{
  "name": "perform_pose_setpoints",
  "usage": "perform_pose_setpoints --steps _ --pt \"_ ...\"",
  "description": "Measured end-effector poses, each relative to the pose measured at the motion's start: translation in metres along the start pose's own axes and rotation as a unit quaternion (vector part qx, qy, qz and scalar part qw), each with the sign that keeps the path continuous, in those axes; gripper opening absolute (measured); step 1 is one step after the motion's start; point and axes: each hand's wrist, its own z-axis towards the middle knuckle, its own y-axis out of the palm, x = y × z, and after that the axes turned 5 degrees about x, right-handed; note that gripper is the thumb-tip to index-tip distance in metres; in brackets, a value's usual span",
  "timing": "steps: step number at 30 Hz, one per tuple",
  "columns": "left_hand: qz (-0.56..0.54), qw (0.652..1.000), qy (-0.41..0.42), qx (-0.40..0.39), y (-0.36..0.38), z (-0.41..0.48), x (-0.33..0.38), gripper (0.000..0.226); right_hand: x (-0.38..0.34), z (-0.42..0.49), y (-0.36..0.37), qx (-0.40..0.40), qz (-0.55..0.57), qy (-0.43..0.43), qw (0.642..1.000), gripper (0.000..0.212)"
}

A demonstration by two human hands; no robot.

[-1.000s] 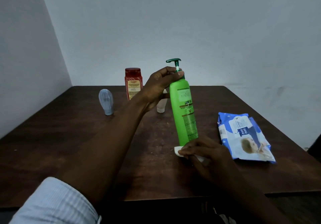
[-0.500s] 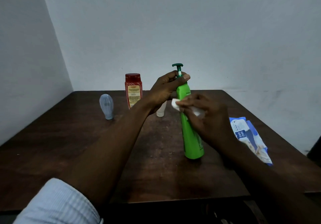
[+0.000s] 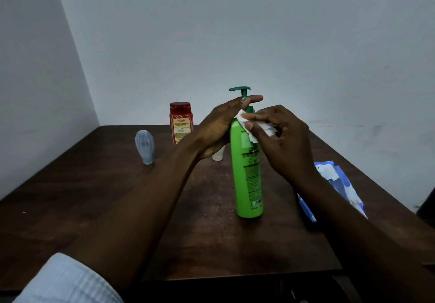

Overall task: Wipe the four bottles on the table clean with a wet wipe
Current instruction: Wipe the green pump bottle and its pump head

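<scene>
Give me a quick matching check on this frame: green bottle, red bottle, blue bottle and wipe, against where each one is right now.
Things:
1. green bottle
2. red bottle
3. blue bottle
4. wipe

Places:
A. far left, standing alone
B. pinched in the right hand
C. standing farthest back
D. in the left hand's grip, near its top

Pairs: 1-D, 2-C, 3-A, 4-B.
</scene>
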Motion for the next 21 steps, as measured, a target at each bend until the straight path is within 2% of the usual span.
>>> perform_pose_setpoints --steps 7,11,15,21 --pt "-0.024 1.000 -0.003 -0.019 -0.011 -0.008 0.005 0.034 0.013 -0.001 -0.004 -0.005 0.054 0.109 0.993 0.015" --pt "-0.027 0.999 -0.008 -0.030 -0.015 -0.011 0.007 0.034 0.012 0.003 -0.004 -0.022 0.066 0.141 0.988 0.014" --pt "-0.021 0.999 -0.010 -0.026 -0.016 -0.013 0.009 0.033 0.000 -0.003 -0.002 0.005 0.025 0.078 0.997 0.014" --pt "-0.053 0.998 -0.021 -0.033 -0.018 -0.014 0.011 0.035 -0.019 -0.018 0.010 0.028 -0.044 -0.102 0.993 0.019"
